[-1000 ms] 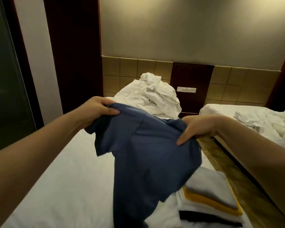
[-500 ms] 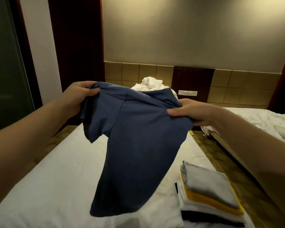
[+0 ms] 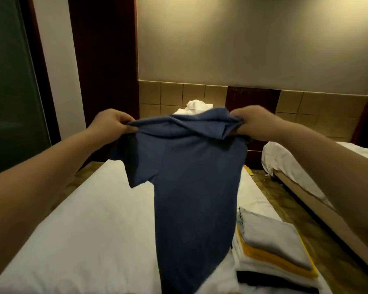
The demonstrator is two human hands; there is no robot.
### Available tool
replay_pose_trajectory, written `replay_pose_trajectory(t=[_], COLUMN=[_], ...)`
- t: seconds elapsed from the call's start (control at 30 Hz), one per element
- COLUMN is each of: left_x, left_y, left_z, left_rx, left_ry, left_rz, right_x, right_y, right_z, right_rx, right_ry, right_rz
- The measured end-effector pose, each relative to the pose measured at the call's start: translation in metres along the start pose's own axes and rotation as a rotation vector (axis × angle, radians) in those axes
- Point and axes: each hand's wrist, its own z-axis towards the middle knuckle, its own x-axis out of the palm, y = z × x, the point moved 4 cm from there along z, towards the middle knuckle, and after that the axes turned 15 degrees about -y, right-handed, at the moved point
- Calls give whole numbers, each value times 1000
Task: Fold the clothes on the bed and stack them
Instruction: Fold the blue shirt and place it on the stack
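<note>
Bed (image 3: 77,240): stack (image 3: 272,247) at its right edge, white heap (image 3: 197,107) at the head. Shirt (image 3: 191,187) hangs above the bed; light, limp, so you hold it at the shoulders. Left hand (image 3: 113,124) and right hand (image 3: 253,122) each pinch one. Against 0.5 s ago: hands wider apart, shirt squarer.

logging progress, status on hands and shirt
Left hand and right hand grip blue shirt at shoulders, held up. Folded stack at right on bed. Nothing blocking.

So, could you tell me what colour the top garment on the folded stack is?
Grey garment, seen in the head view.
</note>
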Motion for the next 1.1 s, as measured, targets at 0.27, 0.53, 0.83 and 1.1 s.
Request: replay_pose_trajectory(t=[0.27, 0.53, 0.83, 1.1], left_x=[2, 9, -6, 5], left_y=[-28, -39, -36, -35], left_z=[8, 2, 0, 9], left_rx=[21, 133, 176, 176], left_ry=[-195, -131, -182, -190], left_rz=[-120, 52, -12, -74], right_x=[3, 8, -13, -19], right_y=[-26, -27, -11, -16], right_z=[10, 18, 29, 46], right_rx=[111, 256, 173, 129], right_ry=[-386, -323, -268, -205], right_rz=[117, 197, 164, 61])
